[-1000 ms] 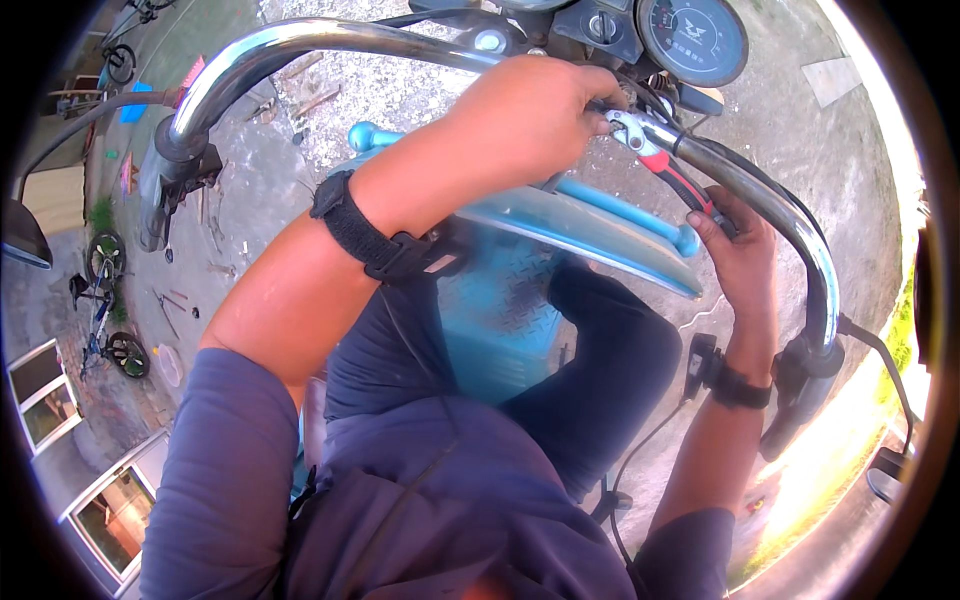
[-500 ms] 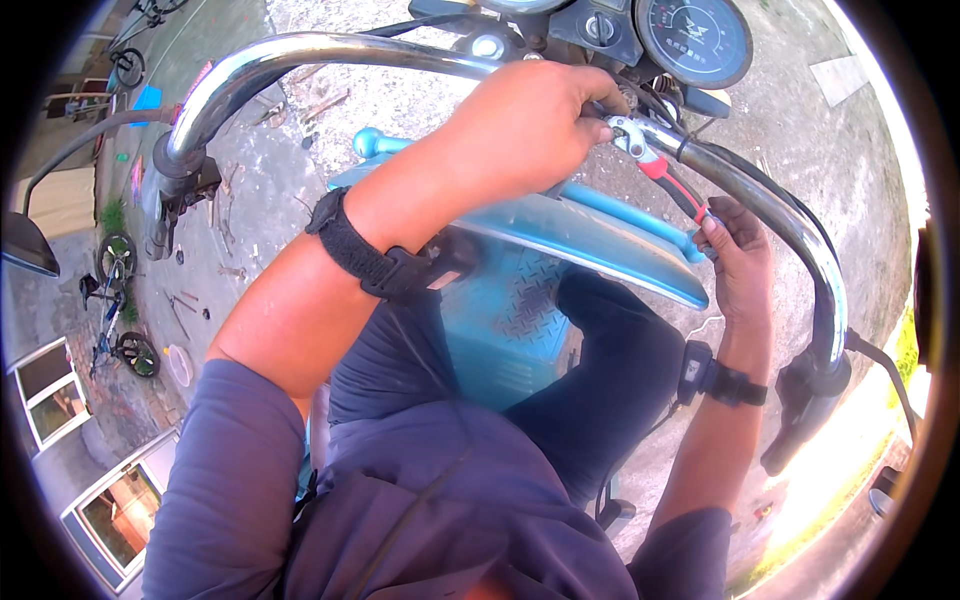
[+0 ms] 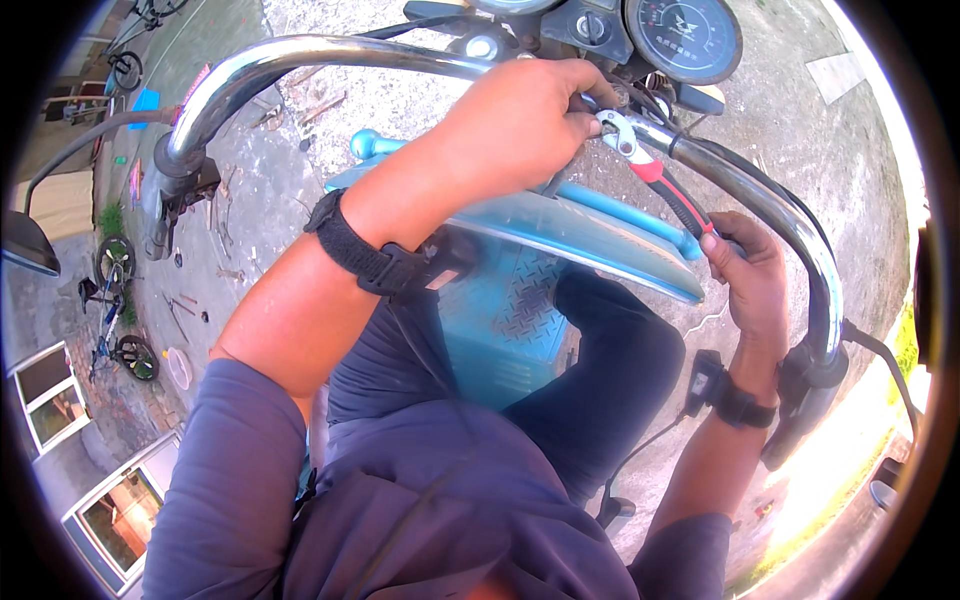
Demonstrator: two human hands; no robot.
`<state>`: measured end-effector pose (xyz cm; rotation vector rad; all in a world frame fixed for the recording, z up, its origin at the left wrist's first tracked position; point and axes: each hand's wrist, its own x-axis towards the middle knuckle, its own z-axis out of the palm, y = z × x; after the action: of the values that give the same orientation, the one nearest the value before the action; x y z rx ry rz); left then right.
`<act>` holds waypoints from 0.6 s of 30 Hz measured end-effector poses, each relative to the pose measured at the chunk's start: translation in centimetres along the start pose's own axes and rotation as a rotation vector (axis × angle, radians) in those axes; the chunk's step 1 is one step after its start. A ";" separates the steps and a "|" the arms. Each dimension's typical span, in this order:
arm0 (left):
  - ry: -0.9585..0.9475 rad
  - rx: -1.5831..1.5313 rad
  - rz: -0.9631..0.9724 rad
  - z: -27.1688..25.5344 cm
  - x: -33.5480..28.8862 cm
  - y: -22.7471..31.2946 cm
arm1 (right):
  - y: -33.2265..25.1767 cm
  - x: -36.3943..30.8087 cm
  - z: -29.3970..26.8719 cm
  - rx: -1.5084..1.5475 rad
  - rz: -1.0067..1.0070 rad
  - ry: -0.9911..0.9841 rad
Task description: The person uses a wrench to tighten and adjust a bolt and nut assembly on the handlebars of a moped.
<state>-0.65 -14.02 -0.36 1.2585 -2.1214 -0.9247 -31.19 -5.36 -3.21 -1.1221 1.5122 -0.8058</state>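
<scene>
My right hand (image 3: 748, 268) is closed around the handle end of a wrench (image 3: 675, 195) with a red and black grip and a hooked silver head. The wrench slants up and left, its head close to the fingertips of my left hand (image 3: 535, 115). That hand arches over the middle of the chrome handlebar (image 3: 395, 52), thumb and fingers drawn together beside the handlebar mount. Whatever lies between them is hidden, and I cannot tell whether the wrench head touches a fastener there.
Round gauges (image 3: 683, 38) and a key switch (image 3: 593, 27) sit beyond the bar. Below are a light-blue front panel (image 3: 580, 240) and a ridged blue footboard (image 3: 505, 345). Dark cables run along the bar's right side. Bicycles (image 3: 115, 262) stand on the concrete at left.
My right hand has moved slightly right and nearer to me. The wrench has shifted with it, showing more of its handle and head. My left hand stays at the handlebar mount.
</scene>
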 end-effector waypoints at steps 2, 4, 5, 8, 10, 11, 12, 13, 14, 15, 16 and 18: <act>-0.004 -0.046 -0.020 0.1 0.1 -0.1 | -0.5 0.1 0.0 -0.019 0.012 -0.034; -0.015 -0.050 -0.018 0.1 0.2 -0.3 | -0.4 0.3 0.0 -0.033 0.001 -0.036; -0.016 -0.051 -0.009 0.1 0.2 -0.3 | -0.4 0.4 0.0 -0.041 -0.005 -0.038; -0.018 -0.050 0.009 0.0 0.2 -0.2 | -0.9 1.1 -0.4 -0.086 -0.026 -0.058; -0.018 -0.043 0.012 0.0 0.2 -0.2 | -1.4 1.5 -0.6 -0.095 0.012 -0.037; -0.018 -0.046 0.013 0.0 0.2 -0.1 | -1.6 1.7 -0.7 -0.100 0.030 -0.027; -0.020 -0.049 0.016 0.0 0.3 -0.1 | -1.7 1.9 -0.7 -0.115 0.006 -0.009; -0.021 -0.052 0.019 0.0 0.3 -0.1 | -1.8 2.1 -0.8 -0.129 -0.019 0.010; -0.024 -0.042 0.019 -0.1 0.4 0.1 | -1.9 2.2 -0.8 -0.144 -0.043 0.028; -0.025 -0.030 0.015 -0.1 0.3 0.2 | -2.1 2.4 -0.9 -0.142 -0.036 0.039; -0.026 -0.018 0.011 -0.2 0.3 0.2 | -2.4 2.4 -0.9 -0.140 -0.028 0.050; -0.008 -0.014 0.034 0.0 0.3 0.0 | -2.6 2.5 -0.7 -0.143 -0.007 0.065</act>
<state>-0.83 -14.30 -0.31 1.2098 -2.1326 -0.9299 -31.33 -8.65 -1.52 -1.2169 1.6421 -0.7547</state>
